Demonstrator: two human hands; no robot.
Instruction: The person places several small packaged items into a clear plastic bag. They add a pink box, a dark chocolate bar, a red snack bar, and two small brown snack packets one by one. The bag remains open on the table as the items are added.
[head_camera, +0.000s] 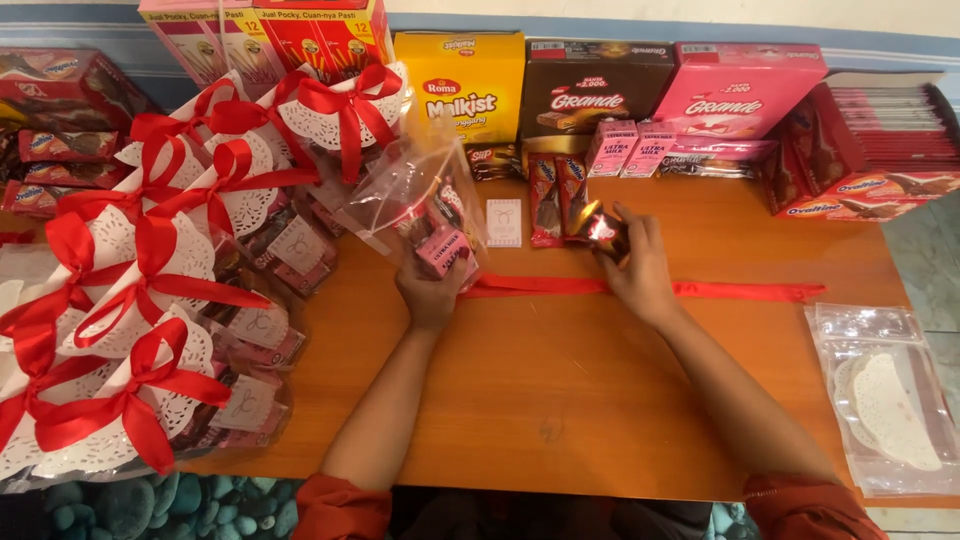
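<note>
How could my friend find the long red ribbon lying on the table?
Start at the wooden table. Just past the two hands, left hand and right hand, the red ribbon lies flat and straight. Other ribbons are tied in bows on the wrapped bags.

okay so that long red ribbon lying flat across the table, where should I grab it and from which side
Pinch the red ribbon at its free right end, coming from above. It lies flat on the wooden table, so only a fingertip pinch gets under it. Its middle runs behind the right hand and the left hand, which holds a clear bag.
</note>
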